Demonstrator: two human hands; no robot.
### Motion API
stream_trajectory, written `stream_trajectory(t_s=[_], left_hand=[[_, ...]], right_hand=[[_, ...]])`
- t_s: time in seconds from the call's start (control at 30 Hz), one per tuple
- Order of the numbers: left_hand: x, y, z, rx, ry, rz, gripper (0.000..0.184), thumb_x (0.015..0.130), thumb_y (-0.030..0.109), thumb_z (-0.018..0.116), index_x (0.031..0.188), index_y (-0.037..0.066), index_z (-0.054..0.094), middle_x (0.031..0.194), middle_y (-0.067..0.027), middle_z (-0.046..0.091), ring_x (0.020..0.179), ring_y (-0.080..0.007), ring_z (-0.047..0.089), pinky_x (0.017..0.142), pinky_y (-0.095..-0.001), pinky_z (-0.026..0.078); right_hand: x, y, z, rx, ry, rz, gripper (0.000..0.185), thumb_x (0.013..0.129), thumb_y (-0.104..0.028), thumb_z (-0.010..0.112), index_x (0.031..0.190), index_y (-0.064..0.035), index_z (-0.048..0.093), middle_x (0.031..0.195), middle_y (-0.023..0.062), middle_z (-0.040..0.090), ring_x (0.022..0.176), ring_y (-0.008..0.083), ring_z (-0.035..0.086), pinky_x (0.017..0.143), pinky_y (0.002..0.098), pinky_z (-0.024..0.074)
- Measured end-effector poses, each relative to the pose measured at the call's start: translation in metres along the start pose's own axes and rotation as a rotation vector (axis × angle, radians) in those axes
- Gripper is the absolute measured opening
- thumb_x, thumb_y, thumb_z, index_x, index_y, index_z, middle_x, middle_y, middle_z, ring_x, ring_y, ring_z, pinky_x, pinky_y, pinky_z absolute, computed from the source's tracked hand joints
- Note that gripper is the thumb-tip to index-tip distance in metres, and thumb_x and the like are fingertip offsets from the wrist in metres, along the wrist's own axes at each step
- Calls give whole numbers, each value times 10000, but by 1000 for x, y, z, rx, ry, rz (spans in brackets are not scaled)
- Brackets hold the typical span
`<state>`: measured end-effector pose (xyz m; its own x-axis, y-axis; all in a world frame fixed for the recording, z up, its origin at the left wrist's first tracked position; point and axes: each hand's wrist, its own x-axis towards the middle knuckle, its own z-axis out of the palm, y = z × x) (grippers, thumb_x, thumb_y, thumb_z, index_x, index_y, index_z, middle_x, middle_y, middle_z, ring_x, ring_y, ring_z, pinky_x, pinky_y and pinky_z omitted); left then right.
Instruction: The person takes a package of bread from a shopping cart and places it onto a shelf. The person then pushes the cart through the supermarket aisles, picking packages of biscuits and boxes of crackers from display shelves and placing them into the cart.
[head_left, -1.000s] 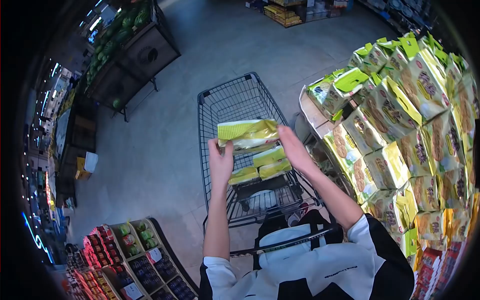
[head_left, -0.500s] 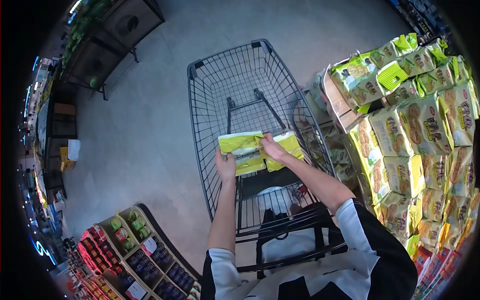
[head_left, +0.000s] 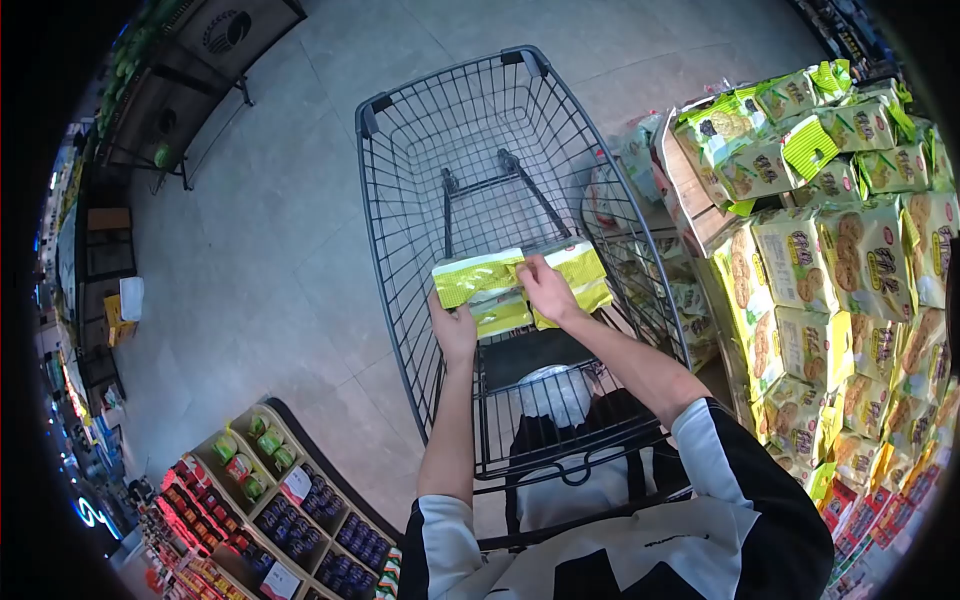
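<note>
A yellow-green snack package (head_left: 478, 277) lies level inside the near part of a black wire shopping cart (head_left: 372, 205). My left hand (head_left: 453, 328) grips its left end, with the fingertips partly hidden. At its right end, my right hand (head_left: 547, 288) has its fingers closed on the same package. More packages of the same colour sit around it: one (head_left: 574, 268) directly to the right, touching or nearly touching, and another (head_left: 503, 318) just nearer to me.
Stacked snack bags (head_left: 860, 262) fill a display on the right, close to the cart's side. A compartmented shelf (head_left: 258, 462) stands at the lower left. A dark display stand (head_left: 215, 65) is at the upper left, and a yellow box (head_left: 118, 320) at the left.
The held package has gone down into the cart, level beside the others. My right hand has moved left and lower since a second ago. The cart appears larger and nearer in view.
</note>
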<state>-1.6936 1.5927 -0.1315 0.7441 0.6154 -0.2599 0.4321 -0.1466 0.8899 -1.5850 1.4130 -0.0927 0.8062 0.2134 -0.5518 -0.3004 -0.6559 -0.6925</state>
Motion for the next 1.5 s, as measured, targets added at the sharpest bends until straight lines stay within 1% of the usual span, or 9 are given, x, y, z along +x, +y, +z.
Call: stream_trajectory(t_s=[0.37, 0.5, 0.67, 0.77, 0.87, 1.17, 1.27, 1.4, 1.5], left_hand=[[-29, 6, -7, 3, 21, -47, 378, 985, 108, 652, 1326, -38, 578, 1210, -253, 680, 1150, -387, 675, 974, -424, 513], [-42, -18, 0, 36, 87, -116, 375, 966, 42, 630, 1327, -34, 562, 1227, -252, 672, 1156, -368, 677, 992, -414, 512], [-35, -86, 6, -204, -5, -195, 543, 916, -98, 586, 1437, -47, 439, 1338, -188, 620, 1217, -286, 646, 1066, -368, 484], [-33, -52, 1, -274, -16, -470, 584, 912, -68, 610, 1461, -37, 414, 1359, -189, 601, 1253, -291, 617, 1076, -368, 473], [-33, -59, 8, -210, 18, -489, 620, 914, -22, 641, 1484, -27, 398, 1384, -195, 580, 1267, -292, 596, 1081, -381, 465], [-61, -33, -9, -186, -74, -482, 634, 948, 69, 645, 1510, -45, 375, 1451, -216, 524, 1274, -315, 575, 1090, -396, 454], [-72, -7, -6, -187, -26, -518, 643, 961, 102, 645, 1525, -36, 369, 1491, -212, 490, 1300, -309, 554, 1090, -388, 456], [-86, 17, 0, -148, -136, -414, 582, 983, 121, 642, 1497, -32, 416, 1487, -187, 492, 1315, -274, 528, 1106, -383, 434], [-102, 34, 8, -119, -286, -334, 473, 1011, 146, 618, 1446, 4, 496, 1408, -148, 550, 1308, -243, 528, 1113, -372, 415]], right_hand=[[-25, 10, 1, 154, 170, -162, 402, 1059, -371, 566, 1238, -12, 599, 1071, 209, 748, 997, 357, 732, 873, 431, 560], [-26, 12, 2, 114, 71, -157, 418, 1056, -362, 563, 1282, -11, 577, 1063, 220, 743, 995, 372, 727, 875, 441, 555], [-22, 33, 22, -370, -75, -232, 570, 1014, -406, 562, 1460, -53, 534, 1111, 234, 734, 1024, 419, 686, 949, 511, 512], [-22, 34, 31, -459, 27, -252, 548, 994, -390, 586, 1435, -66, 571, 1242, 208, 675, 1143, 399, 601, 1013, 506, 463], [-26, 33, 31, -575, -71, -227, 526, 967, -377, 612, 1394, -70, 605, 1357, 170, 578, 1244, 375, 503, 1056, 497, 418], [-48, 23, 8, -628, -159, -154, 442, 932, -338, 616, 1304, -106, 680, 1298, 171, 627, 1243, 374, 571, 1054, 515, 448], [-58, 5, -24, -508, -363, 27, 447, 954, -362, 591, 1290, -80, 676, 1249, 193, 689, 1197, 373, 647, 1017, 498, 497], [-73, -8, -74, -384, -422, -114, 466, 986, -380, 570, 1290, -42, 671, 1189, 193, 732, 1106, 357, 703, 947, 440, 542], [-117, -20, -128, -87, -222, -295, 449, 1009, -355, 569, 1314, -40, 663, 1159, 192, 738, 1049, 331, 721, 919, 405, 549]])
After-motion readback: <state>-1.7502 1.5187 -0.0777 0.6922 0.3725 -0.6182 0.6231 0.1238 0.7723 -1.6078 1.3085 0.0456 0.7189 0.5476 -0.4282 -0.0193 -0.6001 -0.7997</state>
